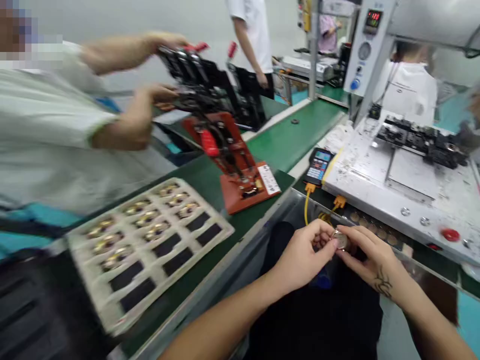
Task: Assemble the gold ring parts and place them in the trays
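Note:
Both hands meet above my lap, right of centre in the head view, around a small round metal part (340, 240). My left hand (308, 252) pinches its left side between thumb and curled fingers. From the other side, my right hand (369, 255) grips the rim with thumb and fingers. The part looks silvery and disc-like; fingertips hide some of its edge, and its finer detail is too small to tell.
A beige tray (176, 270) of gold-coloured parts lies left on the green bench. Behind it stands a red-orange clamp fixture (240, 192). A person in a light shirt handles black fixtures. At right are a handheld controller (318, 166) and a white machine (375, 175).

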The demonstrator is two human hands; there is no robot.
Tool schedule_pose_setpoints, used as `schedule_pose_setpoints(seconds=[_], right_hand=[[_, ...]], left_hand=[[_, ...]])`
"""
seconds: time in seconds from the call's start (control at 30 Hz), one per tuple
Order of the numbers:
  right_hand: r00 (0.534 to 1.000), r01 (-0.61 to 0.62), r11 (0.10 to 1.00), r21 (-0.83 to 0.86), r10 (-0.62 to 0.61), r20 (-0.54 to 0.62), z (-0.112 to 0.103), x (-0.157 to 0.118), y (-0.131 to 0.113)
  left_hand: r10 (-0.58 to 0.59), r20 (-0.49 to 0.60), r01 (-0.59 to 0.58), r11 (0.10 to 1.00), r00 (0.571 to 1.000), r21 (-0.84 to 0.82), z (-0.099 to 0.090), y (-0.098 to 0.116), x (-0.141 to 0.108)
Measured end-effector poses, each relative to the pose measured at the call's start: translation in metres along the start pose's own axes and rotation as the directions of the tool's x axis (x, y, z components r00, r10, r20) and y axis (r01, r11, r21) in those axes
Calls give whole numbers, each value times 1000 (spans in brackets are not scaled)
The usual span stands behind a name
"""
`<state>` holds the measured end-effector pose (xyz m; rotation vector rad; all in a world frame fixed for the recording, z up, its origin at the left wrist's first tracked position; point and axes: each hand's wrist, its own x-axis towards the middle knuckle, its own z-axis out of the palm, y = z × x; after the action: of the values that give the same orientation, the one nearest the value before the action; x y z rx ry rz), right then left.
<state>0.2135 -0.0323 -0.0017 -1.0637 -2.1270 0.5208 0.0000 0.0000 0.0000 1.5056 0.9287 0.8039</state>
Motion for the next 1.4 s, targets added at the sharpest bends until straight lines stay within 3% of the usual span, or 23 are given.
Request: schedule_pose_setpoints(seconds=[0.07, 0.13, 0.17, 0.2, 0.23, 0.27, 0.3, 0.4, 0.47, 0.57, 0.63, 0.7, 0.77, 0.8, 0.87, 0.9, 1.0, 1.1, 1.23, 1.4], right_hand=[[999, 30, 1000, -9, -30, -11, 3, 13, 10], [998, 50, 999, 11, -50, -31, 8, 30, 18], [998, 50, 998, 31, -48, -47, 11, 39, 22], [997, 52, 997, 59, -48, -64, 15, 49, 24], [996, 54, 994, 91, -47, -77, 18, 59, 24], [996, 56, 991, 123, -46, -80, 22, 69, 23], [995, 59, 986, 154, -47, -83, 25, 78, 22], [993, 63, 972, 227, -39, -109, 35, 101, 15], [993, 57, 961, 270, -27, -111, 42, 116, 13], [998, 25, 948, 319, -5, -62, 57, 142, 18], [999, 9, 940, 340, 4, -36, 68, 160, 25], [1000, 1, 933, 360, 5, -17, 80, 174, 32], [1000, -13, 928, 372, 11, 8, 91, 185, 39], [1000, -23, 927, 374, 15, 25, 96, 189, 43], [998, -41, 926, 375, 19, 62, 108, 200, 48], [997, -45, 925, 377, 15, 81, 115, 206, 50], [991, -38, 923, 383, -14, 133, 137, 230, 55], [985, -25, 924, 382, -42, 167, 158, 251, 62], [981, -11, 931, 365, -60, 182, 172, 258, 75], [965, 16, 945, 328, -100, 242, 185, 267, 83]], left_hand=[[140, -35, -133, 978, 989, 159, -22, 17, -2], [340, -116, -282, 894, 933, 348, -52, 37, 0], [488, -179, -361, 804, 854, 472, -71, 46, 4], [635, -225, -411, 690, 739, 596, -93, 56, 9], [756, -233, -433, 567, 612, 701, -115, 64, 15], [827, -187, -437, 455, 530, 776, -137, 71, 21], [858, -118, -429, 363, 499, 827, -157, 76, 28], [820, 89, -441, 209, 565, 873, -195, 88, 44], [818, 75, -462, 244, 570, 853, -205, 100, 54], [851, -198, -480, 449, 486, 754, -222, 128, 71], [798, -388, -487, 593, 462, 641, -248, 144, 82], [701, -514, -435, 711, 494, 553, -278, 145, 82], [559, -591, -256, 816, 582, 519, -301, 123, 67], [454, -593, -115, 846, 665, 520, -306, 106, 55], [97, -456, 171, 842, 885, 511, -300, 64, 31], [-3, -387, 215, 835, 922, 506, -291, 42, 21], [-100, -314, 257, 820, 944, 512, -255, -13, 15], [-48, -347, 241, 807, 937, 539, -233, -42, 34], [20, -384, 217, 798, 923, 563, -231, -53, 50], [15, -405, 233, 798, 914, 555, -245, -45, 17]])
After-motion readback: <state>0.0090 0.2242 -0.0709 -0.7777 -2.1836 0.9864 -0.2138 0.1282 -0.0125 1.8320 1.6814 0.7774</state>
